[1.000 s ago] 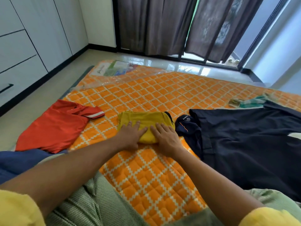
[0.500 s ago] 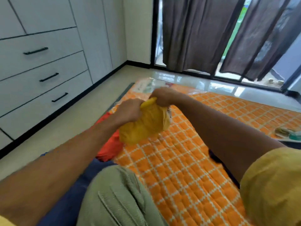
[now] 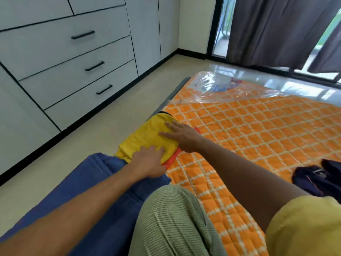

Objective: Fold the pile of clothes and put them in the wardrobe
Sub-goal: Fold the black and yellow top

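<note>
The white wardrobe (image 3: 73, 52) stood along your left. At the near-left edge of the orange quilted mattress (image 3: 258, 135), the folded yellow garment (image 3: 147, 135) lay on a red garment (image 3: 172, 157). Your left hand (image 3: 149, 161) and right hand (image 3: 184, 137) pressed flat on it, fingers straight, gripping nothing. The white print on the navy garment (image 3: 313, 180) was too blurred to read

An orange quilted mat (image 3: 258, 130) with a white lattice fills the right and middle of the frame, lying on a pale floor (image 3: 110, 130). Clear crinkled plastic (image 3: 217, 85) covers its far corner, above centre. Dark curtains (image 3: 276, 30) hang at upper right, beside a black-framed glass door (image 3: 221, 34). A cream wall (image 3: 195, 23) stands at top centre.
</note>
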